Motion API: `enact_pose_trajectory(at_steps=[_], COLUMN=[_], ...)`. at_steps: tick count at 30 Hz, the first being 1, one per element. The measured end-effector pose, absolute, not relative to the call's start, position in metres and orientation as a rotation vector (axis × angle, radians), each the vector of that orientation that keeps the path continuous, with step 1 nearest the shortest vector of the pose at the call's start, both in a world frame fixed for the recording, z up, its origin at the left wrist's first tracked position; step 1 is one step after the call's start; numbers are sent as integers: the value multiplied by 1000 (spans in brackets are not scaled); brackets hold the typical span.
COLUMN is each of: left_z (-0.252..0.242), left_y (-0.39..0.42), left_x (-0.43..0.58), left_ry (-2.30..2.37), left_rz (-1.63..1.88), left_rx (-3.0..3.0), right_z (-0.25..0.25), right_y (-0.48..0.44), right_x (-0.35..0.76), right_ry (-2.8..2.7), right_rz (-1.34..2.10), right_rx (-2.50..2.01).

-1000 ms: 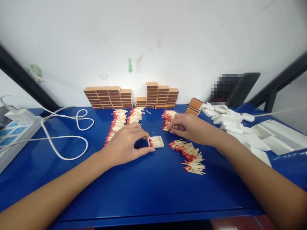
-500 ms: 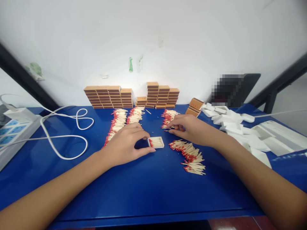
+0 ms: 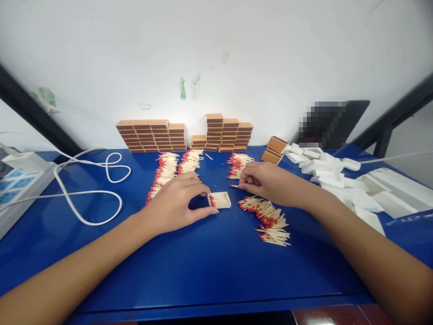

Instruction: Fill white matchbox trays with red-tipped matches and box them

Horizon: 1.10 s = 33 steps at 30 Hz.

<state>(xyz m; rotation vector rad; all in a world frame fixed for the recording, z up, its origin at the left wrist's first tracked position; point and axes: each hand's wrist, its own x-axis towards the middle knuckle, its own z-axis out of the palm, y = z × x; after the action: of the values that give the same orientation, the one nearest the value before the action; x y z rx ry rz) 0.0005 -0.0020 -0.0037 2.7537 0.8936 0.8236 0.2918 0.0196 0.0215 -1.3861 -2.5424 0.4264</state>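
Observation:
A small white matchbox tray (image 3: pixel 219 205), partly filled with red-tipped matches, lies flat on the blue table. My left hand (image 3: pixel 181 198) holds its left end between thumb and fingers. To the right, my right hand (image 3: pixel 259 178) is closed in a pinch on a match (image 3: pixel 234 186), whose red head sticks out to the left of the fingertips. Just behind that hand is a pile of matches (image 3: pixel 237 164); in front of it a curved heap of matches (image 3: pixel 269 216) spreads out. Two more rows of matches, a long one (image 3: pixel 165 169) and a shorter one (image 3: pixel 190 161), lie beyond my left hand.
Stacked brown matchboxes (image 3: pixel 145 135) stand along the wall, with further stacks (image 3: pixel 230 135) in the middle. White empty trays (image 3: pixel 328 169) are heaped at right, beside a dark tablet-like object (image 3: pixel 353 122). White cables (image 3: pixel 91 192) and a power strip (image 3: pixel 30 180) occupy the left.
My right fingers have closed in a pinch on a match and drawn slightly toward me from the back pile. My left hand and the tray have stayed in place.

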Motion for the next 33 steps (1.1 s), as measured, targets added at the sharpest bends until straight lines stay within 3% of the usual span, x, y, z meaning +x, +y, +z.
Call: enact_pose_trajectory(at_steps=[8,15,33], left_z=[-3,-4,-2], left_y=[-2,-3,-3], left_x=[0,2,2], left_ry=[873,839,817], left_rz=[825,868,879], left_rx=[2770,2792,2796], right_z=[29,11,25], right_y=[-5,-12,-5], right_x=[272,256,268], right_ry=[-2483,-2485,-2523], right_rz=[606,535,600], right_rx=[-1150,-1101,-1114])
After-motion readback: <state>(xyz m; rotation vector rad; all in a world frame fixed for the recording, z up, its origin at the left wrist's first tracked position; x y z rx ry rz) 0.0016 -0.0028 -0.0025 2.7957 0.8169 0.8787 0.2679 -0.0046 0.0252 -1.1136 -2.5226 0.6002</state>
